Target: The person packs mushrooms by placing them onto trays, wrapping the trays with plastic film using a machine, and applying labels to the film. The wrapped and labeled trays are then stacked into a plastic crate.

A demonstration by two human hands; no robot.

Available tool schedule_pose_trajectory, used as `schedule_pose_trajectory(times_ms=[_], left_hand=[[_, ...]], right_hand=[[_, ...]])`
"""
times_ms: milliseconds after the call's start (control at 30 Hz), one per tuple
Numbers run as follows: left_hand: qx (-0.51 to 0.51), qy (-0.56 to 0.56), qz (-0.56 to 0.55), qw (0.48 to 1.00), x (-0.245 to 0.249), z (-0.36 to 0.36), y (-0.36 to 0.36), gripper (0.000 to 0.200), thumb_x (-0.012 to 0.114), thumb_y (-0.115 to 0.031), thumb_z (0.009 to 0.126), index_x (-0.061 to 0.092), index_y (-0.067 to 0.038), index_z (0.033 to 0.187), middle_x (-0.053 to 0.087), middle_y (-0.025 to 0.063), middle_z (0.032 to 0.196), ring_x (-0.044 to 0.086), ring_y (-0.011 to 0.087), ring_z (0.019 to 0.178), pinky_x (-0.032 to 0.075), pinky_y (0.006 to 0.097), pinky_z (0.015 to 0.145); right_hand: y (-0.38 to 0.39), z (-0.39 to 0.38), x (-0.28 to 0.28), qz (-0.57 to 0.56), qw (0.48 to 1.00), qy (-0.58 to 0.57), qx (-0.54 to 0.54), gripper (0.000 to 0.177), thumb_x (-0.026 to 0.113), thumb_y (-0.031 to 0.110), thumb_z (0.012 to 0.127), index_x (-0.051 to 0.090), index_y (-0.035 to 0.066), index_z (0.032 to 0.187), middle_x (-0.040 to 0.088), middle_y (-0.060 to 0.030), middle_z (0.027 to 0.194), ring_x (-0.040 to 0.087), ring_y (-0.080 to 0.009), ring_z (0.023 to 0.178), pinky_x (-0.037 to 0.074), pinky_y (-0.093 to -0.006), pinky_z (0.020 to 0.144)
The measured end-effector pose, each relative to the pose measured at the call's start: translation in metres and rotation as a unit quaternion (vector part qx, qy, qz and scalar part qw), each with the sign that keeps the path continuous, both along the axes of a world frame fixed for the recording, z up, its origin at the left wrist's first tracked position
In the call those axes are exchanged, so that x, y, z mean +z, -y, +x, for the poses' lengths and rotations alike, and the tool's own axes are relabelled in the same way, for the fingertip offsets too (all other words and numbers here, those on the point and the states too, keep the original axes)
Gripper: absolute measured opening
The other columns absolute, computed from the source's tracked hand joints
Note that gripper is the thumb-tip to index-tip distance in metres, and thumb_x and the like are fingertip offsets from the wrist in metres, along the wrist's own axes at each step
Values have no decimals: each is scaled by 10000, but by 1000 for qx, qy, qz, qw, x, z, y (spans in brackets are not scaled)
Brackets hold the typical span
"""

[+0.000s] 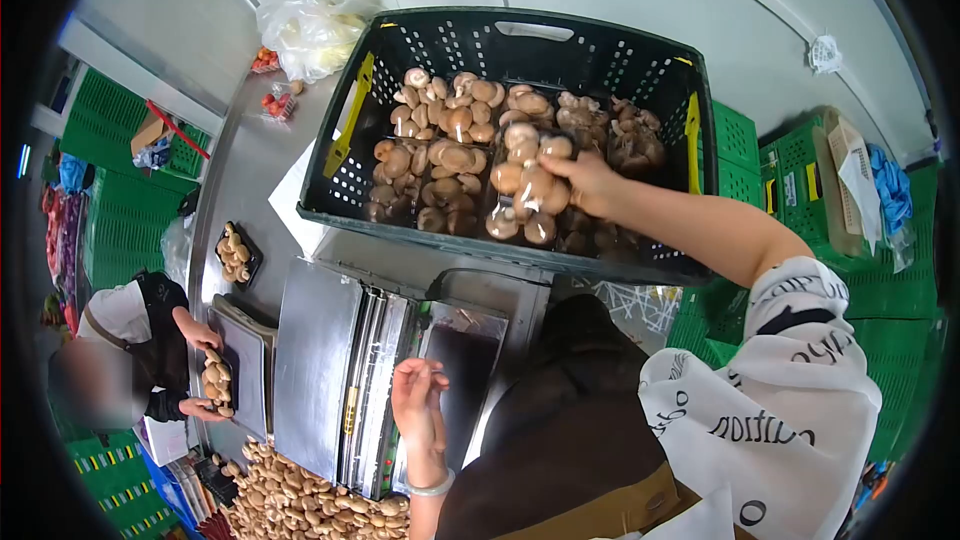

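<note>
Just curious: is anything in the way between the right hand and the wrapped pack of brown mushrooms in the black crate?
Nothing visible. The right hand holds the clear-wrapped pack of brown mushrooms, lying atop other packs in the black slotted plastic crate.

Light is bright and even, falling from overhead, so shadows are short and soft; the deepest lies inside the black crate [520, 40] at 12 o'clock. The plastic bag [310, 35] at 11 o'clock is nearly washed out. A dull sheen streaks the steel table [245, 155] at 10 o'clock, and small glints sit on the film of the mushroom pack [525, 190] at centre. Fisheye distortion bows straight edges outward, a black ring cuts off every corner, and detail softens toward the rim. A blurred patch sits at 8 o'clock.
</note>
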State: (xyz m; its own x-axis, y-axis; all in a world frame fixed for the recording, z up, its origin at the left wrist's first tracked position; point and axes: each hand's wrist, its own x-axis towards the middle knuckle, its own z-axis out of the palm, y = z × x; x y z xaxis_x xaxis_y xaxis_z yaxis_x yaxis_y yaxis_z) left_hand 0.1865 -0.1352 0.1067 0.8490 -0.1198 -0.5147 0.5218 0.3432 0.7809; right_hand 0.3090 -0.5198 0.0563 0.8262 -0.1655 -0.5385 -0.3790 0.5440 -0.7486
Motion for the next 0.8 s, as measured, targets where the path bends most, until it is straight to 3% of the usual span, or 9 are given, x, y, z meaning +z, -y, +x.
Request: schedule_pose_trajectory(times_ms=[167, 367, 433, 500, 567, 633, 733, 767, 800], left_hand=[[21, -38, 6, 999, -2, -8, -8, 72, 564, -59, 931, 548, -58, 1001, 614, 86, 939, 567, 147, 760, 462, 276, 734], [47, -80, 13, 996, -3, -27, -25, 73, 584, -65, 921, 563, -49, 989, 626, 91, 918, 574, 150, 756, 468, 274, 734], [33, -57, 21, 998, -4, -33, -41, 81, 595, -70, 914, 570, -37, 983, 631, 90, 929, 581, 154, 772, 466, 278, 749], [41, -20, 51, 998, -3, -34, -63, 90, 601, -80, 911, 572, -31, 981, 630, 85, 932, 583, 158, 782, 462, 283, 760], [51, 17, 117, 992, 2, -30, -85, 108, 605, -118, 912, 576, -24, 955, 620, 71, 910, 571, 148, 800, 451, 294, 790], [80, 45, 141, 986, -8, -23, -113, 116, 598, -138, 926, 576, -27, 955, 618, 57, 886, 569, 130, 802, 461, 290, 790], [138, 101, 185, 968, -16, -9, -160, 74, 593, -92, 934, 582, -33, 978, 596, 20, 899, 561, 101, 825, 482, 259, 772], [174, 152, 264, 936, -28, -5, -182, 93, 605, -81, 924, 578, -16, 985, 597, 31, 905, 551, 101, 812, 474, 256, 782], [188, 243, 459, 834, -38, 2, -207, 140, 602, -70, 921, 576, 6, 1036, 603, 44, 916, 556, 121, 826, 470, 263, 794]], right_hand=[[-24, 12, -82, -29, 999, -39, -7, 423, 733, 231, 857, 555, 24, 1181, 628, -93, 1107, 618, -218, 998, 523, -377, 836], [-31, 3, -34, -136, 978, -149, 61, 542, 765, 360, 811, 535, 2, 1148, 628, -106, 1064, 618, -195, 956, 514, -317, 801], [4, 12, -44, -353, 880, -209, 240, 606, 793, 296, 779, 476, 24, 1218, 567, -108, 1145, 586, -208, 1016, 499, -369, 806], [-12, -5, 4, -712, 680, 8, 177, 618, 791, 245, 750, 431, 25, 1202, 533, -133, 1114, 571, -262, 1026, 471, -384, 815], [-11, 0, 13, -710, 655, 118, 232, 641, 788, 259, 702, 420, 12, 1164, 486, -237, 1172, 490, -440, 1099, 428, -472, 871], [-23, 13, -5, -635, 652, 120, 395, 512, 719, 220, 767, 409, 22, 1124, 480, -241, 1135, 475, -450, 1101, 430, -471, 870], [-30, 33, -52, -680, 588, 104, 426, 409, 631, 178, 823, 423, 31, 1143, 515, -251, 1132, 538, -445, 1035, 452, -479, 820], [-20, 44, -68, -685, 584, 102, 424, 372, 614, 174, 831, 445, 37, 1132, 538, -248, 1112, 554, -442, 1008, 457, -481, 802], [-17, 53, -73, -690, 580, 94, 422, 336, 596, 170, 839, 468, 43, 1121, 561, -245, 1092, 570, -440, 981, 461, -483, 785]])
